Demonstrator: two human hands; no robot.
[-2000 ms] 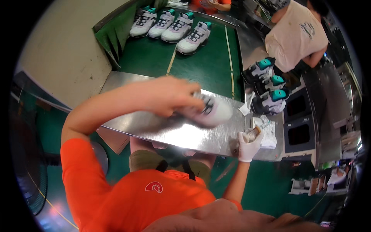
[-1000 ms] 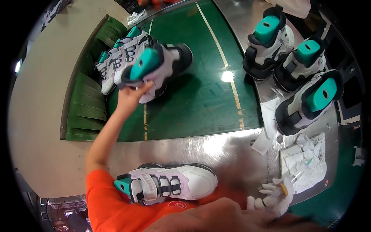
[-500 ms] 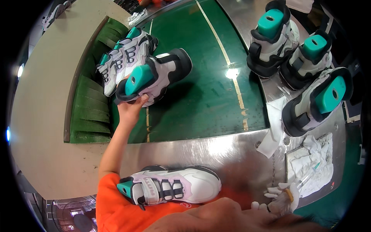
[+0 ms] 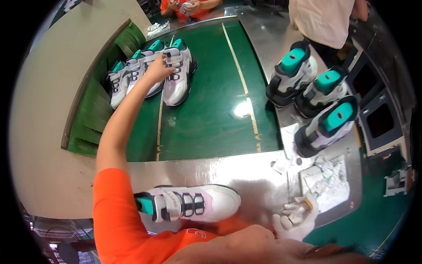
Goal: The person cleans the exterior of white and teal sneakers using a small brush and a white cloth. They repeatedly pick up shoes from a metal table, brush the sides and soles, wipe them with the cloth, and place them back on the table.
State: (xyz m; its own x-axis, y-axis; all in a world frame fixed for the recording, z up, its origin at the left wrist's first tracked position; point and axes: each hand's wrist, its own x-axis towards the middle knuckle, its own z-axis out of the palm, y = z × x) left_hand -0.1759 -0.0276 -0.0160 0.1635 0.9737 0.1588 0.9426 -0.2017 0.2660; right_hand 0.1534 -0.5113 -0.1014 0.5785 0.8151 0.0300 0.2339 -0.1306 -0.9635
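Note:
At the far left of the green belt, my bare left hand [image 4: 157, 69] reaches over a white and lilac shoe [image 4: 178, 88] with a teal insert in its opening. The thumb and fingers are apart at its strap; the shoe stands upright on the belt. More such shoes [image 4: 118, 88] stand in a row to its left. Close to me, another shoe [image 4: 211, 203] lies along the metal edge, toe to the right. My right hand [image 4: 296, 218], in a white glove with a yellow band on one finger, is curled round a slim pale stick [image 4: 315, 194] with a greenish tip.
Three shoes with teal inserts, including the nearest one [image 4: 325, 127], stand on the metal rim [image 4: 259, 174] at right. Crumpled white cloth [image 4: 332, 187] lies below them. Green flaps [image 4: 90, 125] line the belt [image 4: 211, 123] at left. Two people are beyond the table.
My left hand has carried the shoe farther away and set it upright beside the row, and its fingers have come apart. My right hand still holds the stick. The whole view has shifted.

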